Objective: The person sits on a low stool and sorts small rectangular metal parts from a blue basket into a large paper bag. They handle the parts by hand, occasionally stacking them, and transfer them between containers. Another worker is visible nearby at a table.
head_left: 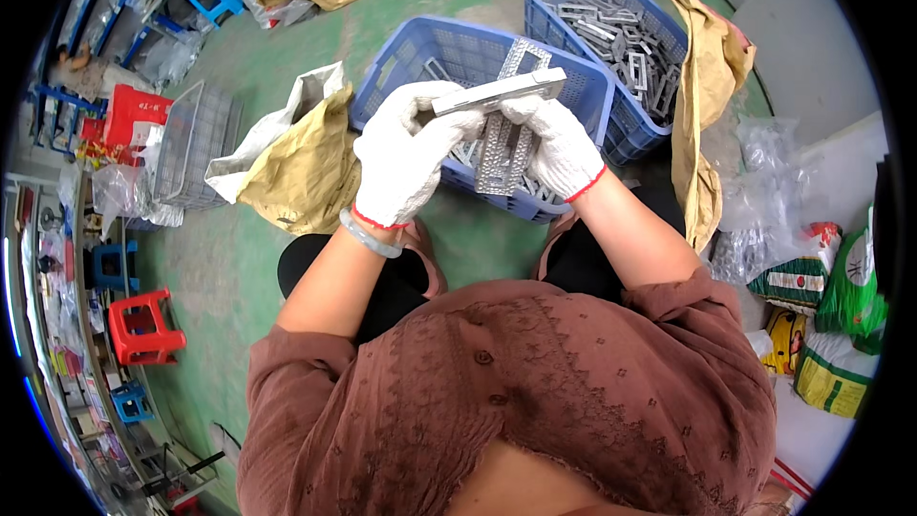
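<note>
Both my hands wear white knitted gloves with red cuffs. My left hand (406, 153) is closed around the left end of a flat silver metal bar (511, 89), thumb along its lower edge. Farther right, the fingers of my right hand (564, 148) are closed against the same bar from below. A grey slotted metal plate (499, 158) with a dimpled surface and rectangular openings crosses beneath the bar, right beside my right fingers. Whether that hand also grips the plate, I cannot tell. Below is a blue plastic crate (396, 57) with more metal pieces, partly hidden by my hands.
A second blue crate (544, 14) at the back right holds many slotted metal parts. Yellow-brown woven sacks (310, 172) (702, 86) stand on either side. At left are a wire basket (196, 148), a red stool (143, 325) and shelving. Packed bags (831, 373) lie at right.
</note>
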Demonstrator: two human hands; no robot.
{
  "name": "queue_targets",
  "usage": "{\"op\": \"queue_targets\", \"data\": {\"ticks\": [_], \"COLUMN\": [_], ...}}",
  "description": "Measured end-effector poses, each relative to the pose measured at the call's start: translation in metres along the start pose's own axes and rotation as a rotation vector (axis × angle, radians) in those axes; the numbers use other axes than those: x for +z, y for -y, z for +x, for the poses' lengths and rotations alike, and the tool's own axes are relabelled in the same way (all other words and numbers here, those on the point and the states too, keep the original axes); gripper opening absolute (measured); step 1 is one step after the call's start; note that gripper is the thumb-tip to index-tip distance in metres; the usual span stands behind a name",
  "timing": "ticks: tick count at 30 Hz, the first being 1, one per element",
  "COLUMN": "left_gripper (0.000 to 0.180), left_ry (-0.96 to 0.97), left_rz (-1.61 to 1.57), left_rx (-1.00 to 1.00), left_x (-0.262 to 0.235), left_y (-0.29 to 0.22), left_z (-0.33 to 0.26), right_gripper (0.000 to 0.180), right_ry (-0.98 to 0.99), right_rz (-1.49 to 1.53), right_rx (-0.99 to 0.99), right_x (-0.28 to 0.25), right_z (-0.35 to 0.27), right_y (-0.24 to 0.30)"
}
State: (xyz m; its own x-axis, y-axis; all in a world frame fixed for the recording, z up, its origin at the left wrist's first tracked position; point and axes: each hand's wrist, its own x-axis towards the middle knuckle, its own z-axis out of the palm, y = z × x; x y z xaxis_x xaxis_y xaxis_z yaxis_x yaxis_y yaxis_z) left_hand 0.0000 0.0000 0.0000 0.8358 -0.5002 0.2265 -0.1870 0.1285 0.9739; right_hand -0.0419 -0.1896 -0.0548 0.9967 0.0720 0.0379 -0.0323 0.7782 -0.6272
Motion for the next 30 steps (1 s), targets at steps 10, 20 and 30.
{"op": "queue_targets", "data": {"ticks": [10, 20, 30], "left_gripper": [0.030, 0.036, 0.020], "left_ry": [0.108, 0.228, -0.241], "left_rz": [-0.762, -1.204, -0.932], "left_rx": [-0.673, -0.886, -0.532], "left_x": [-0.011, -0.025, -0.102], "left_y": [0.007, 0.026, -0.017], "left_z": [0.016, 0.013, 0.030], "right_gripper": [0.019, 0.018, 0.022], "right_ry": [-0.035, -0.022, -0.006], "right_rz": [0.042, 0.040, 0.004], "right_rx": [0.033, 0.089, 0.252], "right_x": [0.013, 0.018, 0.007], "right_z": [-0.002, -0.006, -0.003], "right_y": [0.003, 0.004, -0.007]}}
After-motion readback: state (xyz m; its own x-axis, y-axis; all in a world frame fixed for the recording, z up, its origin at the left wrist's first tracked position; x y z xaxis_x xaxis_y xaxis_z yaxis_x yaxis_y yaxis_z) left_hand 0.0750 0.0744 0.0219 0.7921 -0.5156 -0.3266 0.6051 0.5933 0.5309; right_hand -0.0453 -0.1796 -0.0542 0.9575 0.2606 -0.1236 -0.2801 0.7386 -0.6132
